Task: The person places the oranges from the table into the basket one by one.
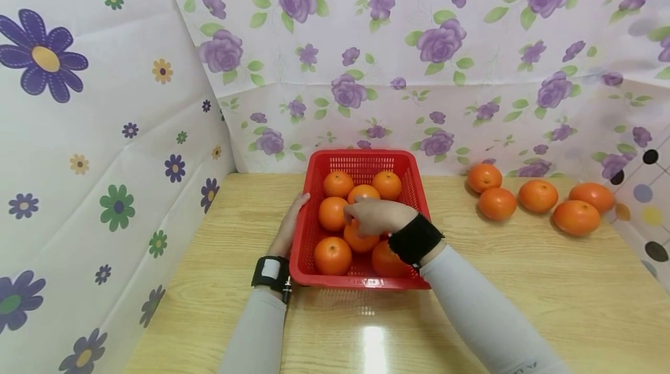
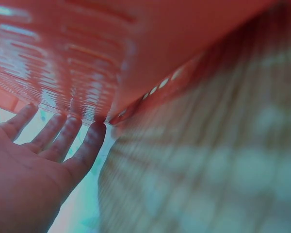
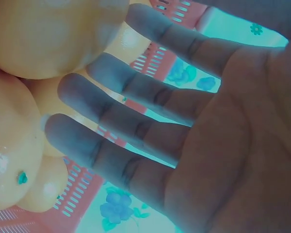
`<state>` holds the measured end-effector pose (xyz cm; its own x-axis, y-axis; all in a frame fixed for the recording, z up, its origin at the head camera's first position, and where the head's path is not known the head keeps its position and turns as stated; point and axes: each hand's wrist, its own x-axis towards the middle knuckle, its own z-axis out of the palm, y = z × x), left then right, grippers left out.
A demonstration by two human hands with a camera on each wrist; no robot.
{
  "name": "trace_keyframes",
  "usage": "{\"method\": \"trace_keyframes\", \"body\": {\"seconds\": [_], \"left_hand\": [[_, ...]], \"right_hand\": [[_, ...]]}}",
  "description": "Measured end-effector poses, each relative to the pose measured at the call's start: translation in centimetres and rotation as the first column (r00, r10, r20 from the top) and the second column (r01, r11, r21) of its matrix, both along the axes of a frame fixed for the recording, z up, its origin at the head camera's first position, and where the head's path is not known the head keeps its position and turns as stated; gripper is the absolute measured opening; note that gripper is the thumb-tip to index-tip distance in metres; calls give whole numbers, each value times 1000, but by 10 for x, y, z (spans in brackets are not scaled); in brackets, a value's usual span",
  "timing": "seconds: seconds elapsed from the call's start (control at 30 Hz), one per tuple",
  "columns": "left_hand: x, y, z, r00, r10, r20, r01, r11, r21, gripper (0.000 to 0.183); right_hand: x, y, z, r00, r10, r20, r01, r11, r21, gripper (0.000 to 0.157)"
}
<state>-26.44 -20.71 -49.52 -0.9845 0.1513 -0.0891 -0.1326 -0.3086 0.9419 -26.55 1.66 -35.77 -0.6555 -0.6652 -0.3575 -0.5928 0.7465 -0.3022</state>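
A red plastic basket with slotted walls stands on the table and holds several oranges. My left hand lies along the basket's left outer side; in the left wrist view its straight fingertips touch the slotted wall. Reaching into the basket from the right, my right hand is over the middle oranges, partly covering an orange beneath it. The right wrist view has its fingers spread and nearly straight, with the tips right at a large orange.
Several more oranges lie loose on the wooden table to the basket's right. A flowered cloth hangs just behind the basket, and another patterned sheet rises along the left side.
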Motion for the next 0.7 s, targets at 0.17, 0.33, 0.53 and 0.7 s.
{"method": "trace_keyframes", "body": {"seconds": [0.17,0.33,0.53,0.7], "left_hand": [[-1,-1,0,1000,-12,-5,12,1000,4,69],[0,-2,1,1000,-13,3,13,1000,12,67],[1,-2,3,999,-26,-18,26,1000,-9,65],[2,-1,4,999,-29,-16,29,999,-15,66]], "right_hand": [[0,5,6,999,-9,35,9,1000,-17,23],[1,10,14,999,9,35,-7,1000,-30,22],[2,17,18,998,25,52,-21,997,-75,19],[0,28,20,999,38,35,-32,984,-175,14]]}}
